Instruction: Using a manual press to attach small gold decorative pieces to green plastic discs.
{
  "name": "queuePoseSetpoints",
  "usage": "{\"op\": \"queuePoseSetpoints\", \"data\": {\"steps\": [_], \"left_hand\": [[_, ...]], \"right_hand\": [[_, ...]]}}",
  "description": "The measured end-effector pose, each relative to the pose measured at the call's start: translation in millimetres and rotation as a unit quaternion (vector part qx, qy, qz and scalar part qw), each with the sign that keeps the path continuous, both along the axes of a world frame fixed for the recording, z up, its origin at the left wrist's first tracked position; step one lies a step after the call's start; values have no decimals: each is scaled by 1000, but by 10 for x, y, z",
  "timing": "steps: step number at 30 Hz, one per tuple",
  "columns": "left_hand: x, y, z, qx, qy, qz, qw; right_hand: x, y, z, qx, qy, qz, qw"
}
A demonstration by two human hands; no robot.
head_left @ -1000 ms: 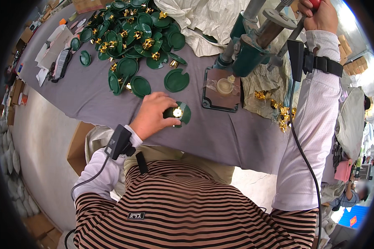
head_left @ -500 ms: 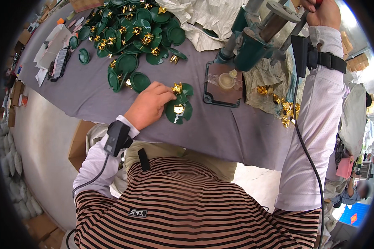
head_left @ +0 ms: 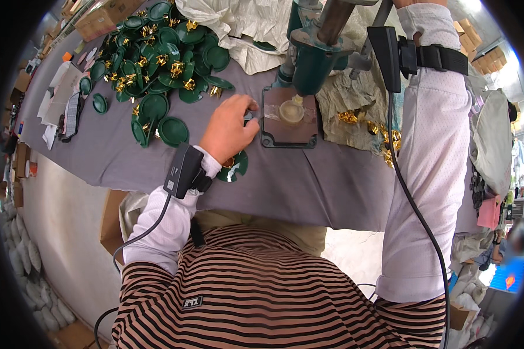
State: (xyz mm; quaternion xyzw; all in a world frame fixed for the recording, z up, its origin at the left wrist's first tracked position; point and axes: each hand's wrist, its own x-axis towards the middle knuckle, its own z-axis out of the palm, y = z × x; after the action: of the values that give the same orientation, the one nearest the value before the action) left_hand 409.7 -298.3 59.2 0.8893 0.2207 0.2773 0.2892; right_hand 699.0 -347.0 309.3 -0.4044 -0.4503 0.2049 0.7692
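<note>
My left hand (head_left: 232, 129) is over the table just left of the press base (head_left: 287, 138), its fingers curled in. Between thumb and forefinger shows a small grey-dark bit that I cannot make out. A green plastic disc (head_left: 236, 170) with a gold metal piece lies partly under that hand. My right hand (head_left: 422, 2) is at the top edge, beside the lever (head_left: 383, 13) of the green hand press (head_left: 310, 61); its fingers are cut off by the frame. A round pale die (head_left: 291, 111) sits taped on the press base below the ram.
A heap of green discs and gold pieces (head_left: 163, 58) covers the table's far left. Loose gold clips (head_left: 348, 117) lie on crumpled sacking (head_left: 358, 96) right of the press. A phone-like dark object (head_left: 73, 113) and papers are at the left. A pink container (head_left: 489, 212) stands far right.
My left hand has moved right, from the green discs toward the press base, covering part of them. The whole view has shifted, and my right hand is now mostly out of frame.
</note>
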Motion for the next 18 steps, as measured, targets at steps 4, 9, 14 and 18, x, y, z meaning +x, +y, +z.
{"op": "queuePoseSetpoints", "data": {"steps": [4,9,14,18], "left_hand": [[-125,-33,43,-94,-88,117,985],[-292,248,-219,104,54,9,993],[-56,70,-43,-145,-54,-21,988],[406,-48,187,-82,4,18,996]], "right_hand": [[13,-11,10,4,-3,11,1000],[82,-33,2,17,-24,34,999],[27,9,-28,21,-14,31,999],[-19,-23,-9,12,6,13,1000]]}}
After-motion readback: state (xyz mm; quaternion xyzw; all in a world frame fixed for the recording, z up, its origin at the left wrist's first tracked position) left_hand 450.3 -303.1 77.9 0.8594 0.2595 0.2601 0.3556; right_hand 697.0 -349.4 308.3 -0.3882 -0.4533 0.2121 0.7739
